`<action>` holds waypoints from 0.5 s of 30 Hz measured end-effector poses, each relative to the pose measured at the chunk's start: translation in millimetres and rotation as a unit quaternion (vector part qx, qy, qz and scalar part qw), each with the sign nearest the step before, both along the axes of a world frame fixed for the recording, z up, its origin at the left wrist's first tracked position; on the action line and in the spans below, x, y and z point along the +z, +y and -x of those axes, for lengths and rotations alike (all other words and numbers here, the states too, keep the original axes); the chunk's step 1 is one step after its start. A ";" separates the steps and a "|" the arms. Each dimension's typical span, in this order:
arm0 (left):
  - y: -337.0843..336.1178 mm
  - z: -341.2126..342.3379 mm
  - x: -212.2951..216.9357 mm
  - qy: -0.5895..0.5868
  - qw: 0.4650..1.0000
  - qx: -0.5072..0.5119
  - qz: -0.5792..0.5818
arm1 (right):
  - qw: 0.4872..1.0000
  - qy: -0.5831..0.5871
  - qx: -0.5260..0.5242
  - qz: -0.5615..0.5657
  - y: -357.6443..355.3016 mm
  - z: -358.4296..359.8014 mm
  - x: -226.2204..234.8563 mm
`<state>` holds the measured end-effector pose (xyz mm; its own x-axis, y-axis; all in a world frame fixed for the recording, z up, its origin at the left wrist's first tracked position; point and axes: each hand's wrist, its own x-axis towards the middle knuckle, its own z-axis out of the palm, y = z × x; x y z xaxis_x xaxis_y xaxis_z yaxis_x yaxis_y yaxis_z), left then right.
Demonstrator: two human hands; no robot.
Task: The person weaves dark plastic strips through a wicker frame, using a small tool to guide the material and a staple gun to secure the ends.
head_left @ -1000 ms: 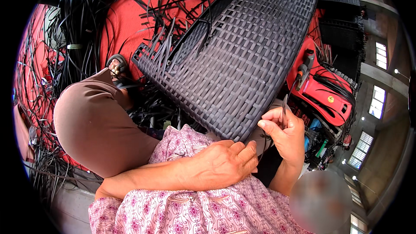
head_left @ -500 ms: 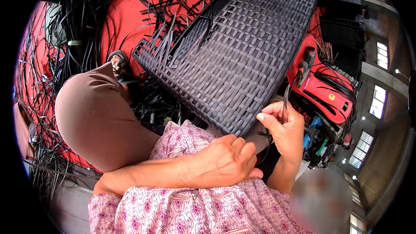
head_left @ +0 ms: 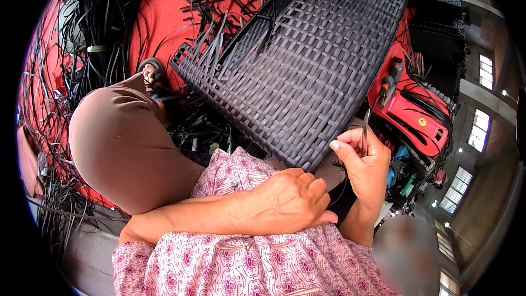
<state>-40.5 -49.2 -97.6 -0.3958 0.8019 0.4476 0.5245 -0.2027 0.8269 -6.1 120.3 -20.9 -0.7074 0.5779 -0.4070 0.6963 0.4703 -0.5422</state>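
Observation:
A dark grey woven wicker panel (head_left: 307, 77) slants across my lap, its near corner beside my hands. Loose strip ends stick up from its left side. My left hand (head_left: 290, 201) is closed just below that corner, knuckles up; whatever its fingers hold is hidden. At the panel's lower right edge, my right hand (head_left: 364, 164) is raised with bent fingers. A thin dark plastic strip (head_left: 365, 126) passes between those fingers, and the thumb points toward the panel edge.
Red cloth (head_left: 164, 19) with tangled black strips lies beyond the panel. A thick strip bundle (head_left: 101, 16) hangs at left. To the right, a red plastic piece (head_left: 424, 112) bears a hand tool (head_left: 388, 83) with orange and black parts. Dark woven pieces (head_left: 435, 38) are behind it.
The panel and my right hand sit slightly farther right in the picture. My left hand stays closed near the corner, and the strip remains in my right fingers.

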 end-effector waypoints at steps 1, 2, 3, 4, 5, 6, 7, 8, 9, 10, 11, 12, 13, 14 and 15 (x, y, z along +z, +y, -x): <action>0.0 -0.5 -0.9 -0.001 1.000 -0.008 -0.004 | 1.000 -0.002 0.001 -0.004 -0.3 0.2 -0.1; -0.3 -0.4 -1.1 -0.007 1.000 -0.017 -0.009 | 1.000 -0.003 0.002 -0.007 -0.6 0.2 -0.3; -0.5 0.6 -0.4 -0.012 0.999 -0.027 -0.014 | 1.000 -0.003 0.001 -0.007 -0.4 0.5 -0.1; -0.6 1.2 0.1 -0.018 0.999 -0.037 -0.019 | 1.000 -0.002 0.001 -0.007 -0.3 0.6 0.1; -0.6 0.9 -0.1 -0.011 0.999 -0.032 -0.017 | 1.000 -0.002 0.001 -0.006 -0.3 0.8 0.3; -0.3 0.3 -0.8 -0.005 0.999 -0.027 -0.016 | 1.000 -0.001 0.000 -0.007 -0.5 0.8 0.3; -0.1 -0.2 -1.2 0.002 1.000 -0.022 -0.015 | 1.000 -0.001 0.000 -0.008 -0.9 0.8 0.1; 0.1 -0.4 -1.4 0.001 1.000 -0.022 -0.019 | 1.000 0.000 -0.001 -0.010 -1.1 0.8 0.0; 0.0 -0.7 -1.6 -0.002 0.999 -0.023 -0.023 | 1.000 -0.004 -0.001 -0.010 -1.5 1.2 0.6; 0.0 -0.9 -1.8 -0.004 0.999 -0.023 -0.026 | 1.000 -0.008 -0.001 -0.010 -2.0 2.0 1.7; 0.0 0.1 -1.5 -0.006 0.999 -0.028 -0.032 | 1.000 -0.012 -0.002 -0.011 -2.1 2.3 2.1; -0.5 2.3 -0.5 -0.008 0.999 -0.033 -0.037 | 1.000 -0.010 -0.001 -0.010 -1.9 2.0 1.9; -0.9 3.7 0.2 -0.010 0.998 -0.038 -0.043 | 1.000 -0.009 0.000 -0.009 -1.3 1.6 1.7; -1.1 3.9 0.4 -0.011 0.998 -0.040 -0.044 | 1.000 -0.007 0.001 -0.008 -0.9 1.2 1.5; -0.7 3.9 0.5 -0.011 0.998 -0.041 -0.046 | 1.000 -0.007 0.004 -0.008 -0.4 1.0 1.3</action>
